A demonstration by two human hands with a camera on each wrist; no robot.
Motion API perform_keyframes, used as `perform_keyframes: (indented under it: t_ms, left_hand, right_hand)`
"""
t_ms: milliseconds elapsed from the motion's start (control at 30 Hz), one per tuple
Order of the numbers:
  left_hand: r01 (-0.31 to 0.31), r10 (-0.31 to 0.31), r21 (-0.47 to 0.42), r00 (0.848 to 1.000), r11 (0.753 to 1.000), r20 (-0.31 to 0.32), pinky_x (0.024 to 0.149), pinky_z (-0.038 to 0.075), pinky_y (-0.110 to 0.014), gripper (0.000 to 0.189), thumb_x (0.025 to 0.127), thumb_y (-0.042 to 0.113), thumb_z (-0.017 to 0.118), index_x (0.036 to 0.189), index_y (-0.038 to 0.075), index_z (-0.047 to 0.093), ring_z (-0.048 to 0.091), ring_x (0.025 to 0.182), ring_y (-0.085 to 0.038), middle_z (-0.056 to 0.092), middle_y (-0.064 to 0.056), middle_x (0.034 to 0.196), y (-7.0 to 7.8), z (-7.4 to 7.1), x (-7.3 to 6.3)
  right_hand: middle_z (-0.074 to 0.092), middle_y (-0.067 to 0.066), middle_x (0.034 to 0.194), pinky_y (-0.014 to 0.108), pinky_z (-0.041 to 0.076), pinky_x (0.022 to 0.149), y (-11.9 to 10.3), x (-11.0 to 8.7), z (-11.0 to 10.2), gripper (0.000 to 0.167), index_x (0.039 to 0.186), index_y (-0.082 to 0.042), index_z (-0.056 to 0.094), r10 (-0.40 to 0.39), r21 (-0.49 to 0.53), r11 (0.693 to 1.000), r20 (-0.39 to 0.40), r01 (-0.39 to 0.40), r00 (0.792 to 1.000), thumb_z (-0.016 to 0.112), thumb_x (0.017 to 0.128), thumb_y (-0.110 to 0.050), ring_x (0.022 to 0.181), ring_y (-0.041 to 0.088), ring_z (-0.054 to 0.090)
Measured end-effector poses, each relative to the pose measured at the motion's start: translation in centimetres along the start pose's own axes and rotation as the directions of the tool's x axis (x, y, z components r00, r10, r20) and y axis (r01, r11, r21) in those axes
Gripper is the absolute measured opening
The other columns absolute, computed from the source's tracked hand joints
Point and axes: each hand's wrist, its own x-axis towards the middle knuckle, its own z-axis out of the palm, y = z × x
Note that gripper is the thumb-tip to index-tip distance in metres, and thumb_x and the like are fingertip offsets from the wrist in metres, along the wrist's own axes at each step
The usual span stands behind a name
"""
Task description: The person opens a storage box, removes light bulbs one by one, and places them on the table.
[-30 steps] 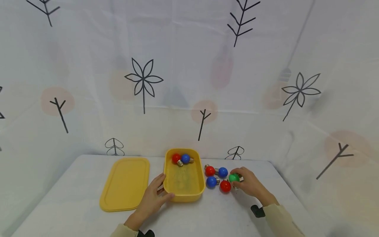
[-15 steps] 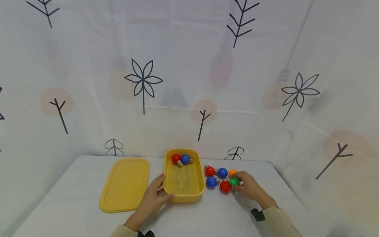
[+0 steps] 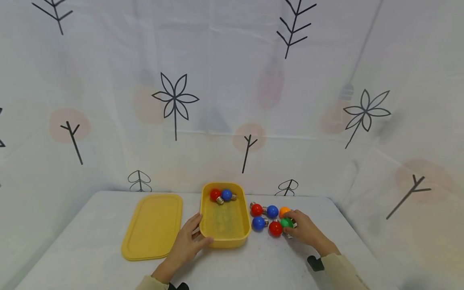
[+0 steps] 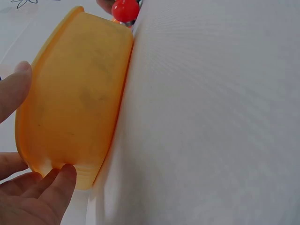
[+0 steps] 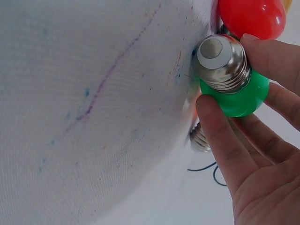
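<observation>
A yellow plastic box (image 3: 229, 243) stands mid-table, with a red bulb (image 3: 215, 195) and a blue bulb (image 3: 226, 195) lying inside at its far end. My left hand (image 3: 186, 241) holds the box's near left corner, thumb on the near side and fingers along the left wall. To the right of the box, my right hand (image 3: 306, 228) grips a green bulb (image 3: 286, 224) between thumb and fingers. In the right wrist view, the silver screw base (image 5: 224, 63) of that green bulb faces the camera. Close beside it are a red bulb (image 3: 275, 228) and an orange bulb (image 3: 284, 212).
Another red bulb (image 3: 256, 210) and two blue bulbs, one farther (image 3: 272, 211) and one nearer (image 3: 258, 223), lie between the box and my right hand. A flat yellow lid (image 3: 154, 225) lies left of the box. Behind the white table (image 3: 253, 266) hangs a patterned cloth (image 3: 217, 100).
My right hand has shifted slightly toward me and right at the green bulb, and the orange bulb behind it has come into sight. The left hand stays at the box.
</observation>
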Motion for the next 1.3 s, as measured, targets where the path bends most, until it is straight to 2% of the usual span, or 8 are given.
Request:
perform_keyframes:
  t_ms: [433,567,800,1100,1300]
  left_hand:
    - [-0.007,0.007,-0.017,1.000,1.000,-0.004,0.098,0.047,-0.036,0.084,0.079,0.023,0.079,0.143,-0.008,0.034,0.040,0.132,-0.036,0.031,-0.021,0.150,0.1,0.0,0.0]
    - [-0.018,0.018,-0.027,1.000,0.999,-0.004,0.098,0.047,-0.037,0.084,0.079,0.022,0.079,0.143,-0.008,0.034,0.041,0.131,-0.038,0.031,-0.022,0.150,0.2,-0.1,-0.1]
    - [-0.021,0.021,-0.030,1.000,0.999,-0.005,0.098,0.047,-0.036,0.083,0.080,0.022,0.079,0.143,-0.007,0.034,0.042,0.130,-0.037,0.032,-0.021,0.150,-0.1,0.0,0.0]
    - [-0.023,0.023,-0.039,1.000,0.999,-0.011,0.098,0.047,-0.036,0.084,0.079,0.022,0.079,0.143,-0.008,0.034,0.041,0.131,-0.038,0.032,-0.021,0.150,-0.1,0.0,0.0]
    - [-0.023,0.023,-0.040,1.000,0.999,-0.007,0.098,0.047,-0.038,0.083,0.080,0.021,0.079,0.143,-0.008,0.034,0.041,0.131,-0.037,0.032,-0.021,0.150,0.0,0.0,-0.1]
  right_hand:
    - [0.058,0.004,0.105,0.034,0.058,0.077,0.0,-0.2,-0.4,0.041,0.120,-0.006,0.063,0.037,0.020,0.999,0.007,-0.037,0.999,0.075,0.082,-0.015,0.093,0.019,0.057]
    - [0.059,0.005,0.108,0.038,0.057,0.080,-0.2,-0.4,-0.8,0.042,0.122,-0.004,0.061,0.006,0.013,1.000,-0.015,-0.005,1.000,0.073,0.084,-0.016,0.095,0.021,0.057]
    - [0.061,0.009,0.113,0.045,0.053,0.088,-0.8,-0.2,-1.5,0.039,0.122,-0.003,0.061,-0.097,-0.015,0.995,-0.064,0.097,0.993,0.070,0.087,-0.018,0.103,0.028,0.057]
    - [0.058,0.012,0.122,0.048,0.053,0.091,-3.3,0.7,-2.1,0.042,0.125,-0.006,0.060,-0.089,0.006,0.996,-0.053,0.089,0.995,0.069,0.089,-0.026,0.108,0.030,0.055]
    - [0.059,0.006,0.116,0.044,0.054,0.088,-5.5,1.6,-2.2,0.038,0.121,-0.012,0.063,-0.113,-0.009,0.994,-0.051,0.113,0.992,0.070,0.088,-0.028,0.107,0.029,0.056]
